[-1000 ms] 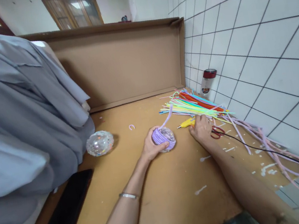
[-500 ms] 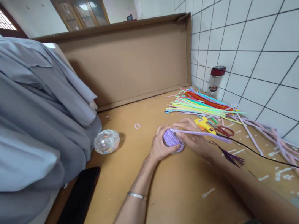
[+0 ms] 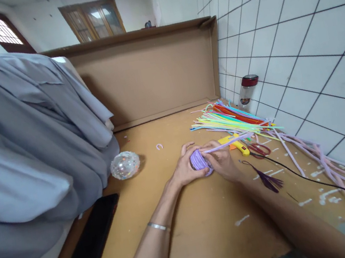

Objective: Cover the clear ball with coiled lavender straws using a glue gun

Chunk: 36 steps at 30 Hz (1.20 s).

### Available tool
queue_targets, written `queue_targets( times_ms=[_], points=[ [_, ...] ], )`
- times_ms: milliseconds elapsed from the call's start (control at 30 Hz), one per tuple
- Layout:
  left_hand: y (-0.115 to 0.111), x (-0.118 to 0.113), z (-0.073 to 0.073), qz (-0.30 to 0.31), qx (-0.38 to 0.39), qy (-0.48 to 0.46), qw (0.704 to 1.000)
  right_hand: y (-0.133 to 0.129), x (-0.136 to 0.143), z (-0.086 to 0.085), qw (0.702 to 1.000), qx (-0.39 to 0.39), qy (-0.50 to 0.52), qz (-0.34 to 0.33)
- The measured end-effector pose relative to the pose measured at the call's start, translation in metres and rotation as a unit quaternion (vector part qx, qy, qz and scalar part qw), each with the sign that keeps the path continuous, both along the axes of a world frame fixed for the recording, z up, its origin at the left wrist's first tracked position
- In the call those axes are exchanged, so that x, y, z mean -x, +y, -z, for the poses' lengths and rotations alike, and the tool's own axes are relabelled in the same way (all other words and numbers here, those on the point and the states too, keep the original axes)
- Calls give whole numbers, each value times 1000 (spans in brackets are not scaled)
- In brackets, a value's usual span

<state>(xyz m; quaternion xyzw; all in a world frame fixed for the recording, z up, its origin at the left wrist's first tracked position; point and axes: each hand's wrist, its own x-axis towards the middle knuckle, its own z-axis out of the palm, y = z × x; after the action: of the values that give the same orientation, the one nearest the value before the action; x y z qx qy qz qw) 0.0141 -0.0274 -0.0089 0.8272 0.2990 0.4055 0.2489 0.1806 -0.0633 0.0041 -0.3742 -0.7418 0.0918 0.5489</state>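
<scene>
In the head view, my left hand (image 3: 184,169) wraps round a ball-like form (image 3: 200,162) covered with rows of purple pipe cleaner. A loose length of purple pipe cleaner (image 3: 230,142) runs off its top to the right. My right hand (image 3: 221,162) pinches that strand close to the ball's surface. Its fingertips hide the exact point where strand and ball meet. Just beyond my right hand lies a yellow glue gun (image 3: 240,147), with red-handled scissors (image 3: 259,150) beside it.
Many coloured pipe cleaners (image 3: 231,119) lie at the back right, near a lidded bottle (image 3: 248,92). A clear ball (image 3: 125,165), black phone-like slab (image 3: 92,234) and grey cloth (image 3: 28,141) are at left. A dark tassel (image 3: 268,179) and black cord (image 3: 304,177) lie right.
The free end of the purple pipe cleaner has swung up and away from me, now crossing above the glue gun. My right fingers have closed in nearer the ball. The view has shifted slightly.
</scene>
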Motion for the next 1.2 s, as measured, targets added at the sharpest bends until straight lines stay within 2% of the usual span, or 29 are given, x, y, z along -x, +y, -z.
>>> queue_targets(
  times_ms=[133,267,333,367,433,500,533,600,700,800,933,1067,1200],
  points=[
    [0,0,0,3,8,-6,1000,-2,-1,3,999,14,-28,22],
    [0,-2,1,-13,35,-40,999,-1,-3,2,998,3,-60,17],
    [0,-3,3,-35,64,-66,995,3,-9,-1,993,-10,-105,55],
    [1,-3,5,-46,85,-81,992,5,-13,-2,987,-14,-127,102],
    [3,-2,7,-56,136,-113,983,11,-26,-4,954,6,-165,249],
    [5,-1,9,-56,186,-148,970,16,-41,-3,894,75,-216,386],
    [6,-1,10,-54,204,-162,964,18,-47,-2,860,110,-242,435],
    [8,0,10,-49,220,-182,957,22,-58,2,807,173,-293,483],
    [10,1,10,-41,223,-197,954,25,-65,10,771,232,-342,486],
    [11,2,10,-33,226,-200,953,27,-67,12,769,259,-340,476],
    [12,4,11,-18,229,-209,951,27,-65,1,783,277,-290,476],
    [12,5,13,1,219,-218,951,21,-52,-13,824,208,-222,478],
    [11,4,11,13,222,-212,952,14,-36,-19,861,122,-201,451]
  ],
)
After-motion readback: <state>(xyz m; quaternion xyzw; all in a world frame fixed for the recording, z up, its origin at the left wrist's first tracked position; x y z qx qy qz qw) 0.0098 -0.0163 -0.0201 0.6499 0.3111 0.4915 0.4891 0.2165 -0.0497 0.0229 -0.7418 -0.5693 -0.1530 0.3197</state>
